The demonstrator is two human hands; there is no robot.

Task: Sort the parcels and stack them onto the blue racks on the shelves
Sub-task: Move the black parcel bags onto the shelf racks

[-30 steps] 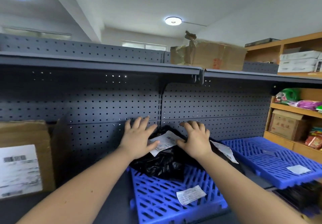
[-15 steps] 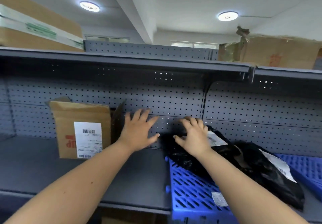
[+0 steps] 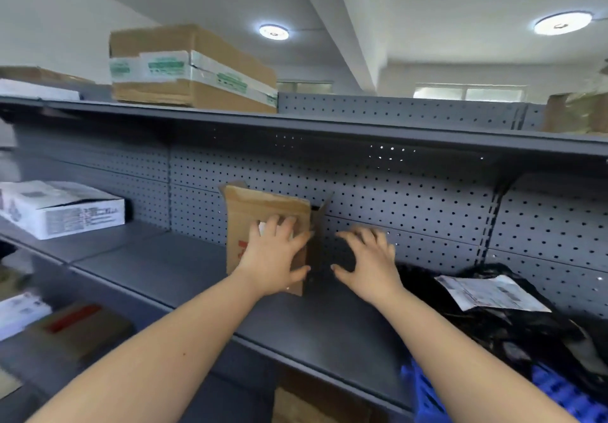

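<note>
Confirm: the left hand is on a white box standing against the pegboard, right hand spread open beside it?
No: the head view shows the box under the left hand is brown cardboard, not white. The right hand is spread open beside it.

**One head camera, close in**

Your single wide-angle view looks forward from your head, close to the grey shelf; your left hand and right hand sit mid-frame, and the ceiling fills the top.

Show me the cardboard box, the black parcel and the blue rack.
cardboard box (image 3: 266, 207), head view, brown front face
black parcel (image 3: 493, 333), head view, crumpled black plastic
blue rack (image 3: 422, 393), head view, left edge
</note>
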